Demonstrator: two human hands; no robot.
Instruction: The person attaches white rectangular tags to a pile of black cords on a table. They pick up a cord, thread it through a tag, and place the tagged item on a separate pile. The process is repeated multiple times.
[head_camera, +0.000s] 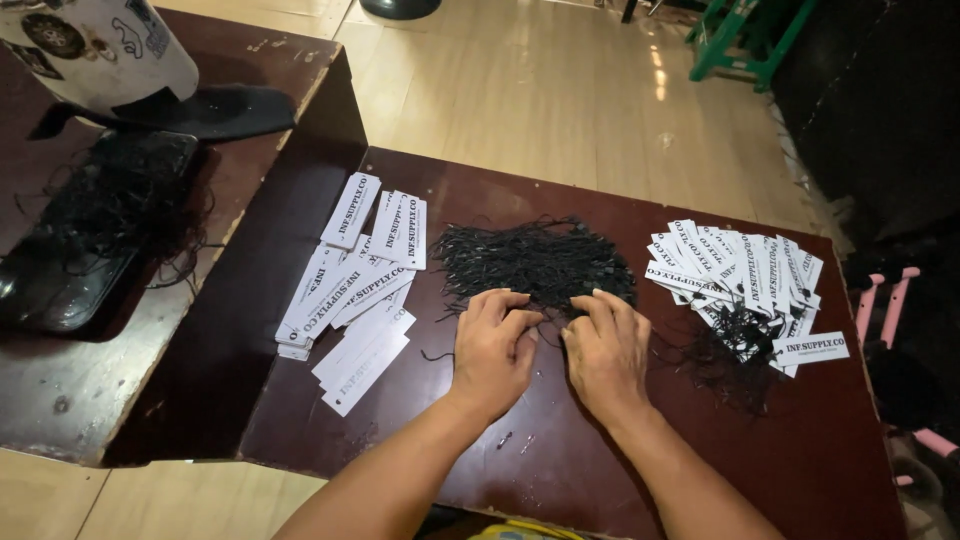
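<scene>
- Left hand (492, 350): palm down on the dark brown worktop (800, 450), fingers curled, fingertips at the near edge of the pile of black strings (530, 258). Whether the grip has closed on a string cannot be told; the fingertips hide it.
- Right hand (607, 350): palm down just beside the left hand, fingers bent, tips touching the same near edge of the pile. Grip partly closed; anything pinched under the fingers is hidden.
- The two hands are close together, not quite touching, thumbs turned towards each other.
- Pile of black strings: a loose tangle lying at the middle of the worktop, just beyond both hands, between the two lots of tags.
- Left stack of white tags (355, 290): long narrow cards with black print, fanned out and overlapping, flat on the worktop to the left of the pile, no strings seen on them.
- Right heap of white tags (740, 265): overlapping cards to the right of the pile, with black strings trailing from them towards the near side; one tag (810, 348) lies apart at the heap's near right corner.
- A second wooden table (60, 400) stands to the left, carrying a black tray (60, 270) with more tangled black thread (130, 195).
- Floor: light wood-look tiles (560, 90) beyond the worktop.
</scene>
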